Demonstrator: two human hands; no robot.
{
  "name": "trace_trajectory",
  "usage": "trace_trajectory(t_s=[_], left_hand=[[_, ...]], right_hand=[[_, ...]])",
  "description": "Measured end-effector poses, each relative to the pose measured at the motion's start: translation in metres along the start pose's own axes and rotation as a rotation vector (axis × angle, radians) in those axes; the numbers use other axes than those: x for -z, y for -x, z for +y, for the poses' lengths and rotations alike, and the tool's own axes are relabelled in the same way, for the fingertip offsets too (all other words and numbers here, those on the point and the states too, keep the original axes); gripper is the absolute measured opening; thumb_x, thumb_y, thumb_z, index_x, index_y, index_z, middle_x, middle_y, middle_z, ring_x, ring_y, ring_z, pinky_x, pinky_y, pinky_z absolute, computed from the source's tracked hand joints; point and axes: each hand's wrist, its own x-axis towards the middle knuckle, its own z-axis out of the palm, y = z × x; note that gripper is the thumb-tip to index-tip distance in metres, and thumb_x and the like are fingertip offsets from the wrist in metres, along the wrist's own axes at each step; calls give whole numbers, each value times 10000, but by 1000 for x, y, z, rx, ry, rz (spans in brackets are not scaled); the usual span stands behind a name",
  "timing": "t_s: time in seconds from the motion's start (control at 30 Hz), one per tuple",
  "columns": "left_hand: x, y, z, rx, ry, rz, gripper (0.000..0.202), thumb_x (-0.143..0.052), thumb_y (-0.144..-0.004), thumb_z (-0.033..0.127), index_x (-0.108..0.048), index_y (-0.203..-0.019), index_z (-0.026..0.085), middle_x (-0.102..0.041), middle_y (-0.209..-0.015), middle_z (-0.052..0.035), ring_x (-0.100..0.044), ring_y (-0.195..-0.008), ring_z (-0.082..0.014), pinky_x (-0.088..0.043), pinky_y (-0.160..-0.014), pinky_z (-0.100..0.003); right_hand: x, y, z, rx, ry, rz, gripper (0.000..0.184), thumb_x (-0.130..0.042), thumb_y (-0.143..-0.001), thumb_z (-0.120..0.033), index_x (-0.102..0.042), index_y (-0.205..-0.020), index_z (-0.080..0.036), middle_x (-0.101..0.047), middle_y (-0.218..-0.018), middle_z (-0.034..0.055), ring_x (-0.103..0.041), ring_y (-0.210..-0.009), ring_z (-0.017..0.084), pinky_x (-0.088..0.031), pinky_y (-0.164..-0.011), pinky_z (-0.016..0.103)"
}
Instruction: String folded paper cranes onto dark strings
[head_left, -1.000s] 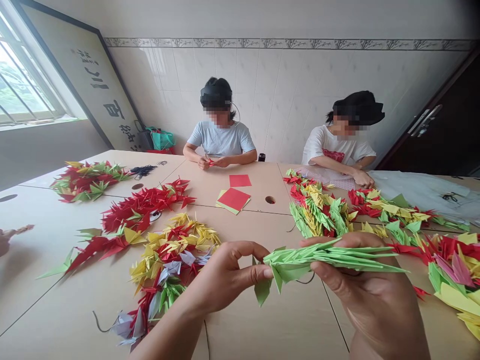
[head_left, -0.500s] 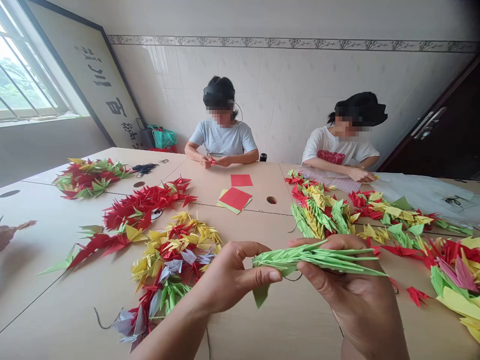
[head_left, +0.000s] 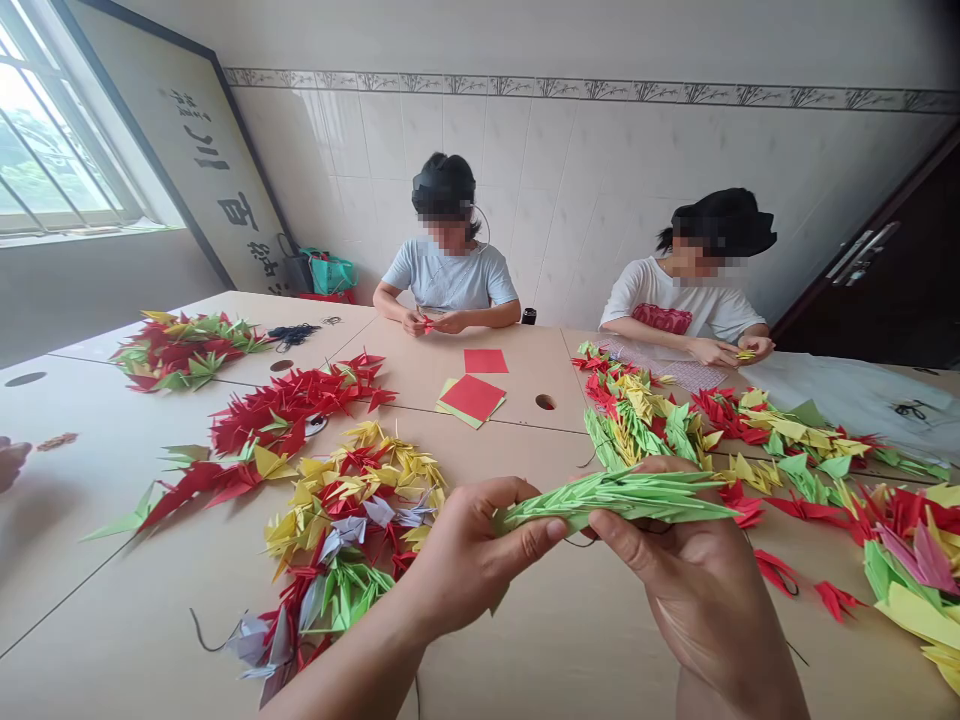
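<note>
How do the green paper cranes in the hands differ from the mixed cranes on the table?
The green cranes are one colour, in a tight row; the mixed cranes are yellow, red, grey, green, loosely heaped. The green ones are held up; the others lie on the table. Both are paper.
</note>
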Motion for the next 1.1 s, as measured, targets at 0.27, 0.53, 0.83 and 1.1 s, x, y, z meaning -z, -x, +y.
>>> trace_trajectory(t_s=[0.27,0.53,0.83,1.1], left_hand=[[0,0,6,30,54,-53,317,-649,-845,462,-689,-883,149,-529,-679,13,-421,-621,-92,-333,-555,-204],[-1,2,7,-35,117,-129,272,-637,-876,398,-635,-1044,184,-660,-927,-40,-571,-868,-156,-440,-752,-247],[-2,4,4,-62,-37,-163,229,-575,-914,398,-560,-976,178,-554,-755,25,-465,-659,-92,-377,-600,-211],[-2,4,5,-105,-155,-130,240,-542,-930,404,-533,-844,180,-456,-653,62,-404,-592,-72,-320,-543,-190]], right_hand=[[14,-5,4,44,-12,-150,199,-625,-893,-394,-720,-988,-249,-716,-1020,84,-699,-864,247,-625,-685,367],[18,-5,8,84,68,-107,120,-650,-886,-335,-719,-968,-282,-709,-925,36,-670,-755,181,-594,-661,298],[3,-2,-5,-10,271,-158,215,-642,-866,-433,-640,-770,-240,-545,-676,-19,-523,-673,148,-481,-634,246],[9,-3,-2,9,343,-319,264,-572,-907,-460,-617,-784,-232,-583,-742,-4,-553,-680,142,-499,-629,235]])
